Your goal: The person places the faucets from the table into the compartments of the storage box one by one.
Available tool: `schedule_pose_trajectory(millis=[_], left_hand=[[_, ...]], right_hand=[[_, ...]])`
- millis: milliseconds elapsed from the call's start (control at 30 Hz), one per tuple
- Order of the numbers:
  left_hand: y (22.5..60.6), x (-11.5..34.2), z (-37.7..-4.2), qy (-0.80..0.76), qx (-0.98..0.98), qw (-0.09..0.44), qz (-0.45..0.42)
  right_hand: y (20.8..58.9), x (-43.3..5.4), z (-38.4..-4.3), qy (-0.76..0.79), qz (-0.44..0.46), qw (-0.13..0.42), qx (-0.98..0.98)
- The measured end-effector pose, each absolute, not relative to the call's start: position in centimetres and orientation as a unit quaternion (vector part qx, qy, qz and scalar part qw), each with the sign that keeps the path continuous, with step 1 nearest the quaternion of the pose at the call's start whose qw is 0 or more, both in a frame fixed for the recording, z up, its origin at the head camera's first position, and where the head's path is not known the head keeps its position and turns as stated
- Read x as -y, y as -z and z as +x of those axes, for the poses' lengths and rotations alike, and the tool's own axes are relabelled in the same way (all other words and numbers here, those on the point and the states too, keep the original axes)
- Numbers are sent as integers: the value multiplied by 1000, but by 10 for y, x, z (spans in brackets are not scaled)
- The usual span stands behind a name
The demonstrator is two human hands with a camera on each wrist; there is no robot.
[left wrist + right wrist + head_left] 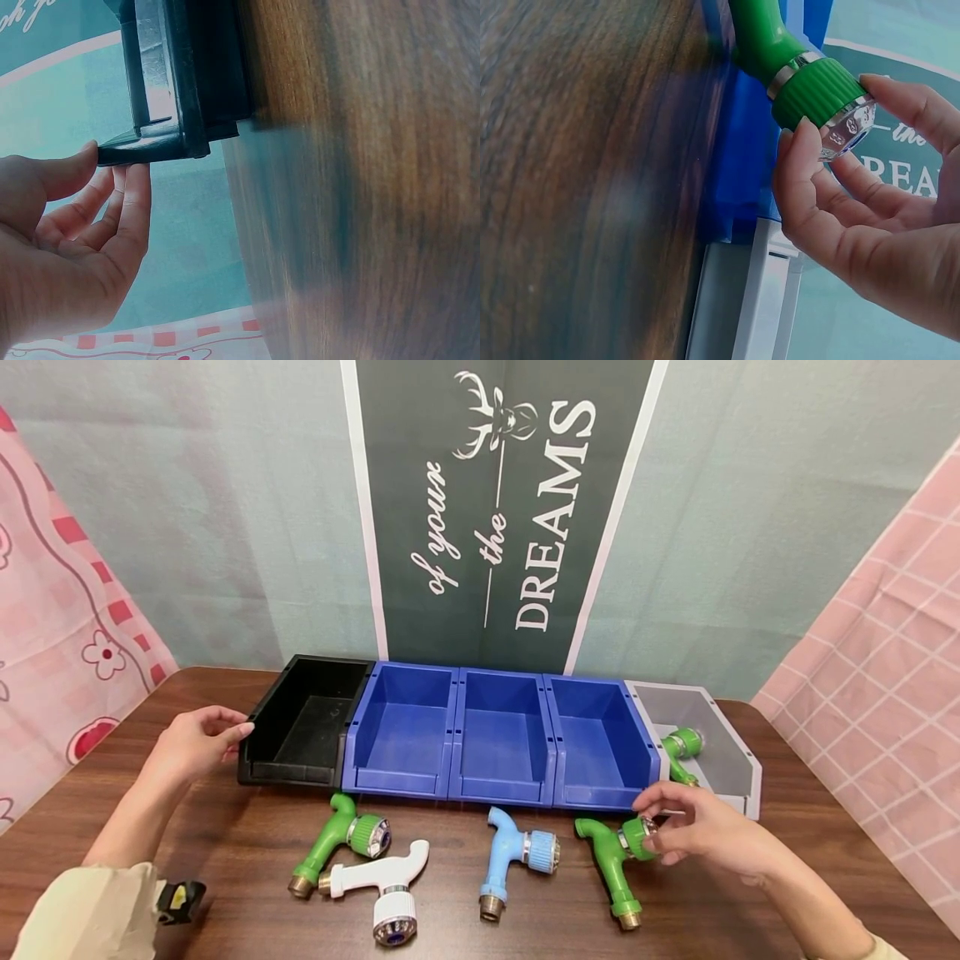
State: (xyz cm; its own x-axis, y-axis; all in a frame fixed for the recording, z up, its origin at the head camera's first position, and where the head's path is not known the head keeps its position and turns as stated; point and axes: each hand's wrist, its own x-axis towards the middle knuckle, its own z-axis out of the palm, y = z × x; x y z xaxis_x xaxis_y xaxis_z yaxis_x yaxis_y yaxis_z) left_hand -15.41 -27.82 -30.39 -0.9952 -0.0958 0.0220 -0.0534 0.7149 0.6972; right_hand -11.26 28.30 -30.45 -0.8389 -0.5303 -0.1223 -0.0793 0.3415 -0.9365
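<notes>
In the head view, my right hand (701, 827) is at the ribbed knob of a green tap (613, 868) with a brass threaded end. The right wrist view shows thumb and fingers of this hand (870, 195) round the knob's silver cap (847, 131). My left hand (197, 743) is at the left side of a black bin (296, 772). Seen from the left wrist, this hand (82, 240) has its thumb on the bin's rim (146, 154) and its fingers against the outer wall.
Three blue bins (498, 789) and a grey bin (738, 752) continue the row; another green tap (682, 743) lies in the grey one. On the wooden table (247, 868) lie a green tap (330, 843), a white tap (378, 872) and a light blue tap (506, 852). Curtains hang behind.
</notes>
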Motion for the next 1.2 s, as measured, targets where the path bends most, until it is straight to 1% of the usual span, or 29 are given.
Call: schedule_pose_trajectory(millis=[333, 700, 1033, 1200], left_hand=[[306, 278, -154, 381, 923, 27, 44], [306, 277, -154, 386, 921, 30, 42], [305, 277, -154, 384, 922, 31, 41], [306, 278, -154, 387, 921, 33, 39]], right_hand=[[303, -283, -114, 550, -195, 189, -790], [295, -283, -116, 562, -218, 188, -776], [288, -284, -121, 572, -213, 171, -773], [285, -285, -126, 583, -213, 174, -765]])
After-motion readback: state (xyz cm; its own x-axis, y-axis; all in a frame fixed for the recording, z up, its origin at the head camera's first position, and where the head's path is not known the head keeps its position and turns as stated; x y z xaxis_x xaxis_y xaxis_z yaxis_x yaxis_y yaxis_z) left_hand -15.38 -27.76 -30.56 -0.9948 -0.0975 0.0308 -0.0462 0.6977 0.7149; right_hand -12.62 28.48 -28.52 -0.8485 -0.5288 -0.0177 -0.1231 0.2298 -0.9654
